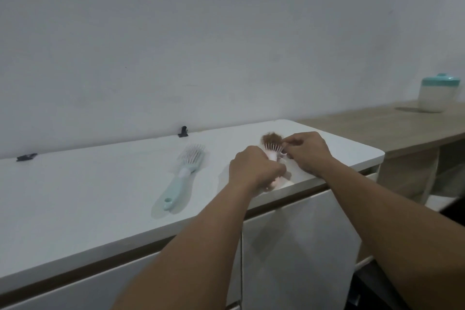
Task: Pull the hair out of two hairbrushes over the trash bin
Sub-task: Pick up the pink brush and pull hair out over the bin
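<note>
**Inspector A:** Position of the work item?

**Inspector B:** The pink hairbrush [273, 152] is held above the right end of the white cabinet top [75, 196], near its front edge and rounded corner. The left hand [254, 170] is closed around the handle. A brown hair clump [271, 138] sits on the bristles at the far end of the head.

**Inspector A:** Right hand?

**Inspector B:** The right hand [308, 152] has its fingertips pinched at the bristles, beside the clump. Whether they grip hair, I cannot tell.

**Inspector A:** Second brush?

**Inspector B:** The mint hairbrush [182, 173] lies flat, left of the hands and apart from them, handle toward the front edge.

**Inspector A:** Clearances?

**Inspector B:** Bare surface runs left of the mint brush. Two black clips [183, 131] [26, 157] rest along the back edge by the wall. A lidded container [436, 94] stands well apart on the wooden counter [377, 128] to the right.
</note>
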Demonstrator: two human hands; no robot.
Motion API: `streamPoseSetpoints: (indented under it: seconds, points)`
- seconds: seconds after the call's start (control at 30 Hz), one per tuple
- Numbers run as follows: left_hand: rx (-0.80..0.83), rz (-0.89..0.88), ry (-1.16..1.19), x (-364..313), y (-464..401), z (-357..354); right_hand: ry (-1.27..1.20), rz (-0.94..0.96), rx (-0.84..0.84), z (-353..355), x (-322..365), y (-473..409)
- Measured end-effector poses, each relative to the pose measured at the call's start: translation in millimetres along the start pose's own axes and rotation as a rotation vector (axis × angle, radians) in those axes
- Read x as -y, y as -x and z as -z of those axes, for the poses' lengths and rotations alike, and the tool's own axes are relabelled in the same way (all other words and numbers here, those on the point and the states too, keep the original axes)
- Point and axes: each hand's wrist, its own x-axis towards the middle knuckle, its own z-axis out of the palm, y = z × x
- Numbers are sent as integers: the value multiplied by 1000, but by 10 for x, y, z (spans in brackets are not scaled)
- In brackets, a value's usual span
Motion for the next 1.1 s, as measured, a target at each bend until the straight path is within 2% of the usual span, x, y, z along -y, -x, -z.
streamPoseSetpoints:
  seconds: [0.17, 0.33, 0.53, 0.7, 0.93, 1.1]
  points:
    - [-18, -79, -18, -24, 165, 15, -261, -128, 0, 144, 77, 207]
    - [-52, -119, 126, -61, 474, -26, -567, -288, 96, 473, 176, 494]
    - [-3, -176, 222, -159, 956, -107, -738, -352, 79, 734, 153, 954]
    - [154, -120, 380, -201, 1440, -192, -794, -453, 76, 937, 44, 1402]
    - [359, -23, 454, -69, 1982, -535, -715, -505, 35, 1036, -323, 2077]
    - [433, 59, 449, 140, 2218, -968, -714, -532, 39, 941, -700, 2494]
